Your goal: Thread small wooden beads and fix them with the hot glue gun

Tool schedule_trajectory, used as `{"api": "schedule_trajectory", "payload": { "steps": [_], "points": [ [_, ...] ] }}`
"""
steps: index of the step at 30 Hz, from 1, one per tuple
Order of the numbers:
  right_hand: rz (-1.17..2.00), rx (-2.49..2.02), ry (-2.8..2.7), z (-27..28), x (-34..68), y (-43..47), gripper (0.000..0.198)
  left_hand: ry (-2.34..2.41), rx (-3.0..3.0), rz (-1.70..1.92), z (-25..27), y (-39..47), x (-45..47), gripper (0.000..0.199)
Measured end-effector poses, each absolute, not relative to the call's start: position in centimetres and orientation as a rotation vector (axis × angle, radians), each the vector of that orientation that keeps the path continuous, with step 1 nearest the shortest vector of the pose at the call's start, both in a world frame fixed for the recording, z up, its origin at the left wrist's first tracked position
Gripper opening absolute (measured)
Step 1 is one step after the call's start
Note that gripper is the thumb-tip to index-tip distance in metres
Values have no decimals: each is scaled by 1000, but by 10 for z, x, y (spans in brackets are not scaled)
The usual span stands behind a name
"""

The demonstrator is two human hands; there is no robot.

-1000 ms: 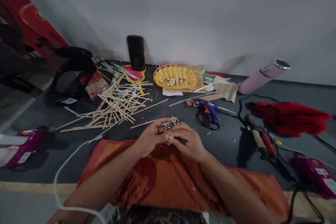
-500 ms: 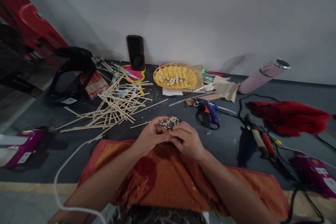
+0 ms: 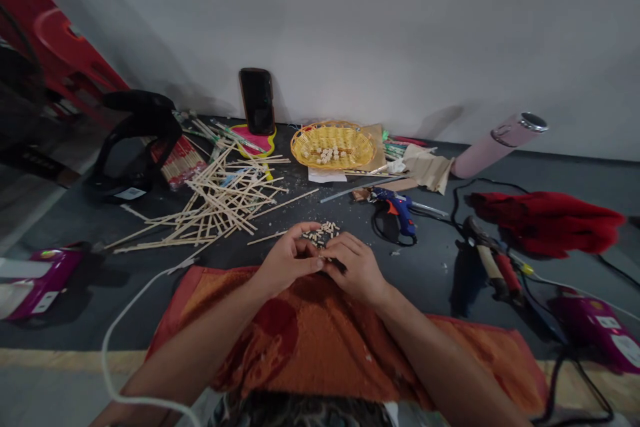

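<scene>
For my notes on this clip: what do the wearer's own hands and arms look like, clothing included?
The left hand and right hand are bare, without gloves; no ring can be made out. Both forearms are sleeveless where visible. Dark patterned cloth, apparently clothing, shows at the bottom edge.

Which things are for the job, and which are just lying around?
Probably the job:
short pale wooden pieces beside the left hand
long thin pale wooden sticks
oval yellow woven basket

Probably just around:
pink cylindrical flask
fluffy red cloth
black rectangular phone
</scene>
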State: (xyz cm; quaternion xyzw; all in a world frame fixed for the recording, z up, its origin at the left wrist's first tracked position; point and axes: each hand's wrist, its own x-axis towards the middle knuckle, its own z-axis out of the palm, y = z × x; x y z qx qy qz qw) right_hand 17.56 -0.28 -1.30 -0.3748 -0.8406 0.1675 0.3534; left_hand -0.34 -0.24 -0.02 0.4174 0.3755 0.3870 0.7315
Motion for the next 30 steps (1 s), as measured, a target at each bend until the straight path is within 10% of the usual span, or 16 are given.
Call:
{"api": "schedule_trajectory", "payload": {
  "steps": [30],
  "points": [
    [521,-939,-2076,-10,176,-5,15,821,867,868,0,-1,-4,62]
  ]
}}
